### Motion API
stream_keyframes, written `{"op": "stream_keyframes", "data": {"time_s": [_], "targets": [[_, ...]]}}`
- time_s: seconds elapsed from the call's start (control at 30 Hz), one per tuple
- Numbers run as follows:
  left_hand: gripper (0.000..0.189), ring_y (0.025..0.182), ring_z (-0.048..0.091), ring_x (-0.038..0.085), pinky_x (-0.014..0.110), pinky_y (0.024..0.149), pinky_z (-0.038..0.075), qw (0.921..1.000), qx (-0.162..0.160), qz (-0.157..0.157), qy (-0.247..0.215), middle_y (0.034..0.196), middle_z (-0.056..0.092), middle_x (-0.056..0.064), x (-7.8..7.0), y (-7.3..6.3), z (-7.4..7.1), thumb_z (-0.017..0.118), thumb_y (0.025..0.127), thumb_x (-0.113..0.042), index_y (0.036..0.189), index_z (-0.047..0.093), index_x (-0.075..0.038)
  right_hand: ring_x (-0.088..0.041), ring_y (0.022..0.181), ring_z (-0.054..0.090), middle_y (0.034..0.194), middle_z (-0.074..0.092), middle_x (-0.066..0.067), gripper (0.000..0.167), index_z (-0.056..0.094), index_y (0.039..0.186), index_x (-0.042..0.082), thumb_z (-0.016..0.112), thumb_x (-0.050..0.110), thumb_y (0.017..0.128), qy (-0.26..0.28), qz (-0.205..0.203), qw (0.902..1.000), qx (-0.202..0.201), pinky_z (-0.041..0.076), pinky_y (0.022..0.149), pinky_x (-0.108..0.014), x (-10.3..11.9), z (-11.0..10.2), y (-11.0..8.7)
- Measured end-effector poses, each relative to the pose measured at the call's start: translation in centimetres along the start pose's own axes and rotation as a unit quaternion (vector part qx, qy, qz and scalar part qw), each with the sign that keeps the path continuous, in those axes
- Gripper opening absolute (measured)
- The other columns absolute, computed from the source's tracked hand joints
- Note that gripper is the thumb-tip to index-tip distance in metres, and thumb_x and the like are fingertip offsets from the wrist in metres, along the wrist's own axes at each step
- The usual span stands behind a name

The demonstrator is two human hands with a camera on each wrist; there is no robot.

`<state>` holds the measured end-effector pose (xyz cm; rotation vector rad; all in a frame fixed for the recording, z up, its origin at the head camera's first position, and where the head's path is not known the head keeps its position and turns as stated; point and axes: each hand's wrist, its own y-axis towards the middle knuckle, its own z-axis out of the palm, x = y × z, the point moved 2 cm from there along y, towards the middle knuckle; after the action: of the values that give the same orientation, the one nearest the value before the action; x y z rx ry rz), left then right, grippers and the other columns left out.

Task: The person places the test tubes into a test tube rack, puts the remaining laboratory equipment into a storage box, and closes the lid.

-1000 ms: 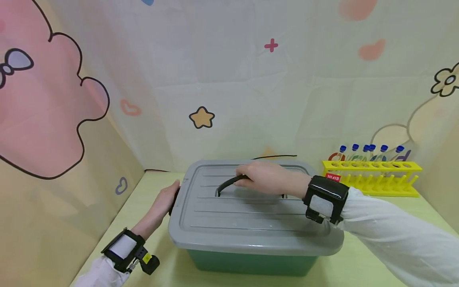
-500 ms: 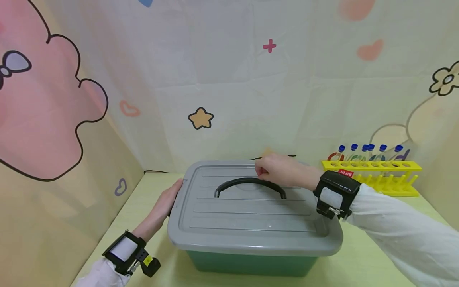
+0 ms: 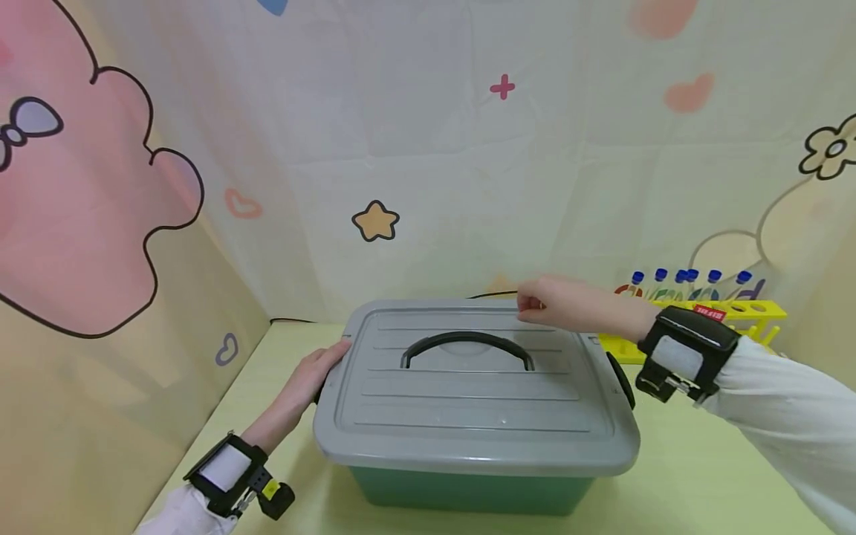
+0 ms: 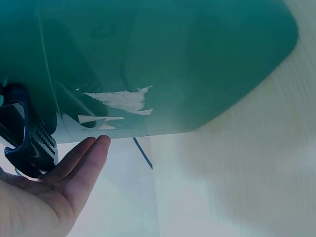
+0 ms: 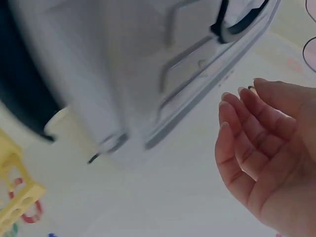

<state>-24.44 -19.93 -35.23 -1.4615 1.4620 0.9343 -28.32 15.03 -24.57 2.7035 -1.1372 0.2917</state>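
A storage box with a green body and a grey lid stands on the table, its black carrying handle arched over the lid. My left hand is at the box's left side, fingertips at the lid edge. In the left wrist view its straight fingers lie beside a black side latch, near the green wall. Over the lid's back right part is my right hand, fingers loosely bent around nothing. Another black latch hangs at the right side of the lid.
Behind the right forearm, a yellow rack holds several tubes with blue caps. A patterned cloth backdrop rises behind the table. Torn white label scraps stick to the box wall.
My right hand has let go of the carrying handle and moved right across the lid, uncovering the right latch. My left hand stays at the box's left side, with its fingertips shifted slightly onto the lid edge.
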Motion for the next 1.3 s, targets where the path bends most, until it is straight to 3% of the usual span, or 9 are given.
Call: {"op": "stream_keyframes", "data": {"time_s": [0.2,0.33,0.47,0.53,0.7,0.77,0.87,1.13,1.3], "targets": [[0.061,0.071,0.061,0.020,0.030,0.060,0.048,0.9999,0.001,-0.010,-0.009,0.090,0.060,0.012,-0.3,-0.6,-0.1,0.053,0.086,-0.048,0.114,0.048,0.005,-0.021,0.076,0.050,0.084,0.052,-0.007,0.041,0.052,0.102,-0.003,0.066,0.030,0.082,0.025,0.097,0.9947,-0.023,0.044,0.065,-0.034,-3.0,0.3,-4.5],[0.061,0.072,0.061,0.020,0.030,0.061,0.049,0.9999,-0.002,-0.009,-0.004,0.092,0.058,0.014,-0.8,-0.8,-0.2,0.058,0.084,-0.046,0.115,0.045,0.005,-0.034,0.089,0.052,0.102,0.051,-0.023,0.071,0.040,0.116,-0.010,0.065,0.045,0.079,0.067,0.174,0.9815,-0.041,0.045,0.071,-0.043,-4.7,1.2,-7.6],[0.059,0.070,0.060,0.019,0.030,0.059,0.048,0.9998,-0.017,-0.002,0.010,0.089,0.058,0.014,-1.2,-1.1,-0.4,0.061,0.082,-0.042,0.113,0.046,0.006,-0.042,0.098,0.050,0.115,0.043,-0.036,0.080,0.030,0.123,-0.017,0.058,0.047,0.084,0.141,0.220,0.9650,-0.021,0.046,0.072,-0.046,-5.5,2.5,-9.5],[0.060,0.072,0.060,0.018,0.029,0.061,0.048,0.9994,-0.027,0.002,0.022,0.091,0.058,0.013,-1.4,-1.2,-0.5,0.063,0.082,-0.041,0.115,0.046,0.006,-0.040,0.096,0.053,0.114,0.045,-0.035,0.079,0.028,0.124,-0.020,0.054,0.045,0.087,0.211,0.245,0.9463,0.005,0.048,0.071,-0.044,-5.6,3.2,-10.1],[0.062,0.081,0.058,0.019,0.029,0.067,0.047,0.9973,-0.044,0.026,0.053,0.101,0.059,0.015,-2.0,-1.4,-0.5,0.063,0.083,-0.036,0.122,0.043,0.008,-0.031,0.083,0.061,0.095,0.060,-0.017,0.065,0.038,0.121,-0.017,0.048,0.041,0.092,0.416,0.294,0.8590,0.047,0.048,0.071,-0.041,-5.1,4.2,-10.8],[0.060,0.080,0.059,0.019,0.029,0.066,0.048,0.9963,-0.046,0.038,0.061,0.100,0.059,0.015,-2.2,-1.4,-0.4,0.063,0.084,-0.033,0.122,0.044,0.009,-0.030,0.080,0.062,0.090,0.062,-0.012,0.057,0.045,0.118,-0.014,0.049,0.037,0.092,0.454,0.293,0.8397,0.052,0.049,0.071,-0.041,-4.8,4.2,-10.8],[0.052,0.077,0.059,0.019,0.029,0.064,0.048,0.9931,-0.050,0.062,0.086,0.095,0.061,0.014,-2.5,-1.4,-0.1,0.062,0.085,-0.027,0.119,0.048,0.009,-0.028,0.075,0.062,0.085,0.063,-0.011,0.050,0.053,0.110,-0.012,0.053,0.034,0.091,0.440,0.296,0.8464,0.049,0.049,0.069,-0.039,-4.3,4.0,-10.5],[0.045,0.069,0.059,0.020,0.034,0.064,0.048,0.9813,-0.060,0.091,0.158,0.089,0.061,0.017,-3.3,-1.8,0.2,0.059,0.088,-0.021,0.115,0.050,0.012,-0.023,0.074,0.058,0.082,0.059,-0.008,0.042,0.056,0.096,-0.013,0.061,0.028,0.086,0.263,0.290,0.9197,0.037,0.051,0.060,-0.037,-3.5,2.9,-9.6],[0.045,0.068,0.059,0.020,0.033,0.062,0.048,0.9789,-0.055,0.085,0.177,0.090,0.060,0.018,-3.7,-2.0,0.4,0.057,0.089,-0.021,0.117,0.048,0.013,-0.020,0.071,0.056,0.076,0.057,-0.006,0.032,0.058,0.087,-0.008,0.060,0.024,0.086,0.240,0.294,0.9245,0.038,0.051,0.058,-0.036,-3.1,2.7,-9.4]]}}
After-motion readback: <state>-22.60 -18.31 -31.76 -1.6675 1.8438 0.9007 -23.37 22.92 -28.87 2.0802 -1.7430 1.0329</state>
